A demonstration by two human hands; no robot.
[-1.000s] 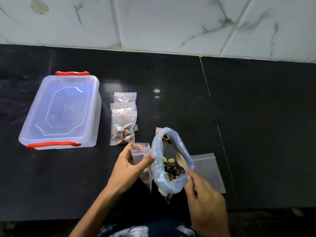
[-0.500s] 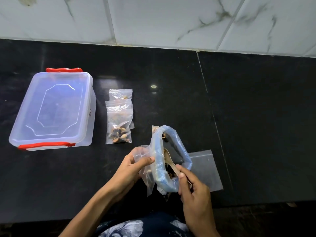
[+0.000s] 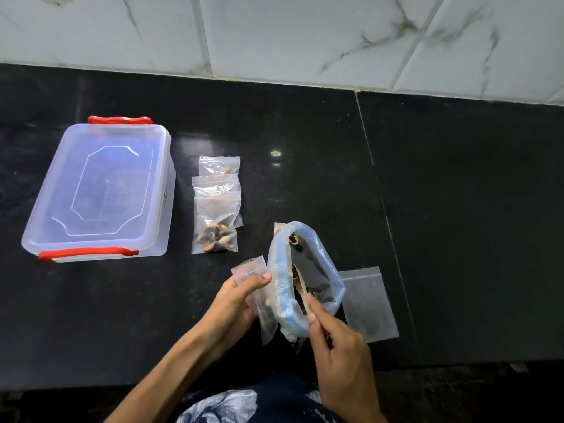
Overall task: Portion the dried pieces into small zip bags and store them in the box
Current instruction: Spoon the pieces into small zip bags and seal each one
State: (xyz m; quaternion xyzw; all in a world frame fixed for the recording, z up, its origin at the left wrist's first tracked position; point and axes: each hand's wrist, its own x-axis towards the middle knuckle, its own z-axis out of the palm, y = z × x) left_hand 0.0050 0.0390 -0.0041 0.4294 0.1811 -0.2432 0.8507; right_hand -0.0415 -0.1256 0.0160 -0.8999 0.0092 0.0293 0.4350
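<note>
Here the left hand (image 3: pixel 235 303) pinches a small zip bag (image 3: pixel 254 288) between thumb and fingers, holding it upright against the side of the big plastic bag (image 3: pixel 305 276), which stands open with its rim rolled down. Dried pieces (image 3: pixel 300 296), dark and tan, lie inside the big bag. The right hand (image 3: pixel 338 352) grips a spoon handle (image 3: pixel 302 285) with curled fingers, the spoon reaching down into the big bag; its bowl is hidden among the pieces. At about ten o'clock from the hands, three filled zip bags (image 3: pixel 217 209) lie overlapping in a row on the black countertop (image 3: pixel 457 209), the nearest showing its pieces clearly. Further out at nine to ten o'clock sits the clear storage box (image 3: pixel 100 190), its lid on, with red clips at the near and far ends. Just beside the big bag, at three o'clock, a flat empty zip bag (image 3: pixel 369 303) lies on the counter. Marbled white tiles (image 3: pixel 305 35) run along twelve o'clock.
</note>
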